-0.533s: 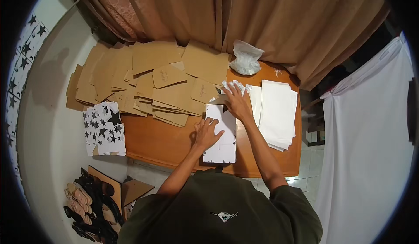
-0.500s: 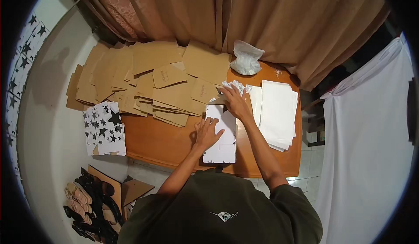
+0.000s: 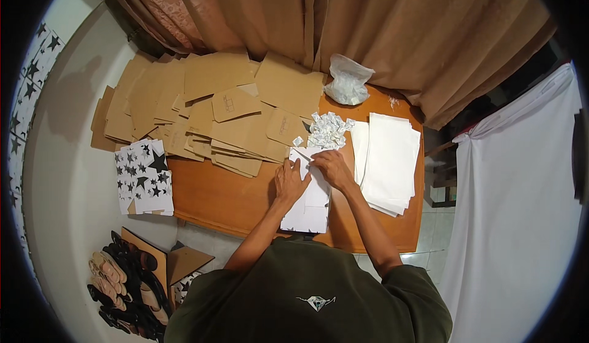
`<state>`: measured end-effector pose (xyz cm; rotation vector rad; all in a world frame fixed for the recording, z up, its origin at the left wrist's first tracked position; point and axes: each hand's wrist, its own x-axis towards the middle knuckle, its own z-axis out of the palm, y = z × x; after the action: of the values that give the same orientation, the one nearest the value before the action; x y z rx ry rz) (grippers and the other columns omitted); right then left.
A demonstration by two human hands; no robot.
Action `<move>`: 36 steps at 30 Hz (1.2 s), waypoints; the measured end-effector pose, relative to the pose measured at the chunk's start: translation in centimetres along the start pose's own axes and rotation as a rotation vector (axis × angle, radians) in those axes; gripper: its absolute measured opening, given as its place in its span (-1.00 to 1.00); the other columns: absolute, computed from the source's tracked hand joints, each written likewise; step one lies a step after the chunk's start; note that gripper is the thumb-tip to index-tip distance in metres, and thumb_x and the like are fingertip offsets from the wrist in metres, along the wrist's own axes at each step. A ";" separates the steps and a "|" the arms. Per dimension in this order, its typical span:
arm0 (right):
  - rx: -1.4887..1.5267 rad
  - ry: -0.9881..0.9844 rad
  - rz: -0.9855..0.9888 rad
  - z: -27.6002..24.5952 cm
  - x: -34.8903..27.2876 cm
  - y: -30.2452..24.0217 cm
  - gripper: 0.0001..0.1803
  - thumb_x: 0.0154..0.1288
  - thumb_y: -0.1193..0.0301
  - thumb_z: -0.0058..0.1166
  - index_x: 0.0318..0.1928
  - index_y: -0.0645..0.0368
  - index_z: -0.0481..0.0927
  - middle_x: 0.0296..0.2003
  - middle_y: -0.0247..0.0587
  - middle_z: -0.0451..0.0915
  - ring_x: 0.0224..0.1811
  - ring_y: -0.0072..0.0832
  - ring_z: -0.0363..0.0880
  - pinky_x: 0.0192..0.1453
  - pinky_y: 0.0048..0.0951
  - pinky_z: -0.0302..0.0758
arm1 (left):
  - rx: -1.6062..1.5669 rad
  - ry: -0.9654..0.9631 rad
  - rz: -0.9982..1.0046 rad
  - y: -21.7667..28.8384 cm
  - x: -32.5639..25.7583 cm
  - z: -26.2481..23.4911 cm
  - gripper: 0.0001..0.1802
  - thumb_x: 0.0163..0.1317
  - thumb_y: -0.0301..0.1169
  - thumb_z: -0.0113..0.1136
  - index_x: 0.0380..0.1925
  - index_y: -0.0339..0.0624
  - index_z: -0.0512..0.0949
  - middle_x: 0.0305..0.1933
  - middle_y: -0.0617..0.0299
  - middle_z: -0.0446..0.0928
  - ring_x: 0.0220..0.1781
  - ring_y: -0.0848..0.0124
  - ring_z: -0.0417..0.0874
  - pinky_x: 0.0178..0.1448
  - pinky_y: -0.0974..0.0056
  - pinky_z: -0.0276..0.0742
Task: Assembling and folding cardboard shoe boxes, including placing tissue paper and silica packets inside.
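Head view: white sheet [image 3: 315, 197], apparent far-end adjustment.
Left hand [image 3: 291, 183] spread, loose; right hand [image 3: 331, 167] curled, hold unclear; next, likely steady pressure.

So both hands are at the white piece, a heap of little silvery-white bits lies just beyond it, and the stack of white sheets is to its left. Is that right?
Not quite: in the head view, the stack of white sheets is to its right. Otherwise yes: left hand and right hand are at the white piece, the heap just beyond.
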<state>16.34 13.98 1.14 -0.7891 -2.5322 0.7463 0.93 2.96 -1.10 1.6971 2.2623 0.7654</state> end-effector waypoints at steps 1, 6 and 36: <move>0.003 0.000 0.002 0.3 -0.4 0.4 -0.75 0.29 0.53 0.08 -0.12 0.02 0.76 0.00 -0.32 0.67 0.20 -0.30 0.52 0.47 0.08 0.16 | -0.004 0.022 0.035 0.0 0.1 0.1 -0.39 0.21 -0.15 0.33 0.12 -0.42 0.59 -0.04 -0.13 0.50 0.03 -0.06 0.56 0.16 -0.10 0.48; 0.047 0.000 -0.032 0.9 -1.5 1.7 -0.74 0.30 0.54 0.05 -0.10 0.09 0.77 0.05 -0.17 0.61 0.25 -0.18 0.46 0.58 0.13 0.05 | 0.047 -0.005 0.102 0.6 0.9 -0.4 -0.45 0.22 -0.19 0.29 0.03 -0.48 0.61 -0.16 -0.20 0.55 -0.04 -0.09 0.61 0.29 -0.12 0.45; 0.280 0.375 0.573 6.2 -10.2 1.3 -0.18 0.52 -0.03 -0.02 0.47 0.40 0.21 0.36 0.32 0.37 0.46 0.20 0.27 0.54 -0.13 0.18 | 0.054 -0.172 -0.129 3.1 -2.5 -2.1 0.05 0.19 0.29 0.24 0.48 -0.21 0.24 0.48 -0.36 0.09 0.50 -0.24 0.12 0.45 -0.39 -0.02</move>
<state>21.66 6.35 -6.53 -1.4199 -1.8253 0.9877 3.38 0.65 1.93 1.5554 2.2652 0.5145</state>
